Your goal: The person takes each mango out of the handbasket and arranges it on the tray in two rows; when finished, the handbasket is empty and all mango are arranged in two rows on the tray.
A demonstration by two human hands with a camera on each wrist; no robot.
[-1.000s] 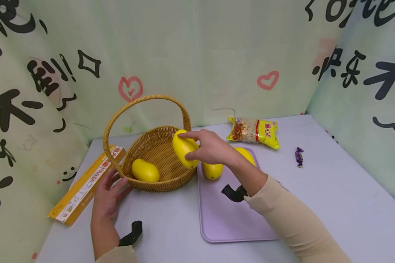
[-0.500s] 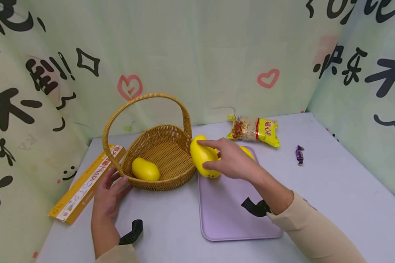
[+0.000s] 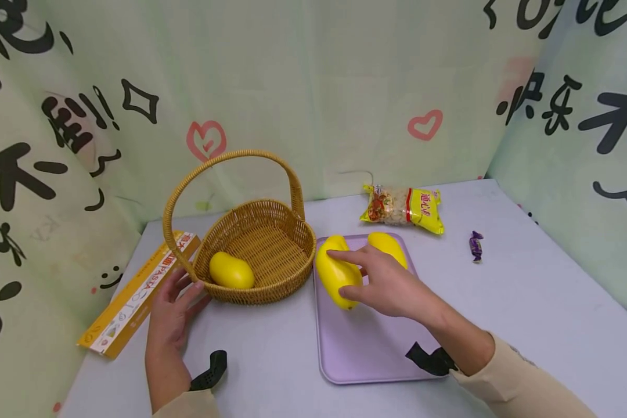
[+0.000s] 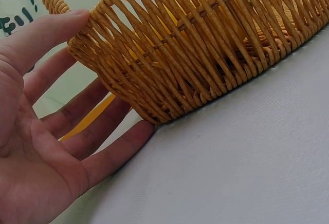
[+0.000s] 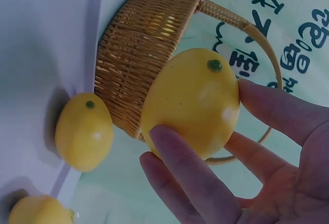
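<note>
My right hand [image 3: 381, 281] holds a yellow mango [image 3: 339, 281] between thumb and fingers, over the left side of the purple tray [image 3: 371, 354]. The right wrist view shows its green stem end, with a second mango [image 5: 85, 131] and a third mango [image 5: 41, 211] behind it on the tray. Inside the wicker basket [image 3: 271, 249] lies another mango [image 3: 231, 270], near the front left. At the basket's left side my left hand [image 3: 169, 316] rests with relaxed, spread fingers. Its thumb touches the rim, and its fingertips lie along the woven wall in the left wrist view.
A long orange PASTA box [image 3: 136, 296] lies left of the basket, partly behind my left hand. Behind the tray is a yellow food packet [image 3: 403, 210]. A purple wrapped candy [image 3: 475, 247] lies on the right. Printed curtains surround the table's back and sides.
My right hand has carried the mango from over the basket's right rim rightward and toward me, over the tray. My left hand stays at the basket.
</note>
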